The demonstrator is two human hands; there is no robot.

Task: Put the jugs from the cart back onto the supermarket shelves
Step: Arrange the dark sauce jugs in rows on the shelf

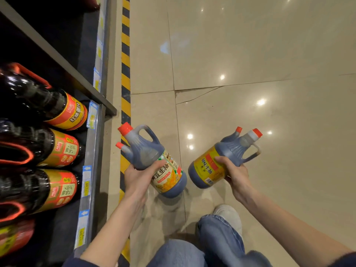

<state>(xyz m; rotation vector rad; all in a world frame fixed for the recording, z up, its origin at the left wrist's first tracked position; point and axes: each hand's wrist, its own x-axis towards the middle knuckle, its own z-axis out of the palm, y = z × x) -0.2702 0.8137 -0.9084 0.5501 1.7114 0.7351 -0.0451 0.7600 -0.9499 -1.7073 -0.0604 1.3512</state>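
With 2 jugs carried over the floor beside the shelf (92, 151), left hand (137, 177) grasping one jug (154, 158) and right hand (234, 173) the other (215, 166), shelving seemingly comes next: swing left into a free gap.

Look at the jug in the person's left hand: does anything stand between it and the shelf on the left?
Nothing visible does. The left hand holds its soy sauce jug over the striped floor tape, with only open floor before the shelf edge. Large bottles already fill that stretch of shelf.
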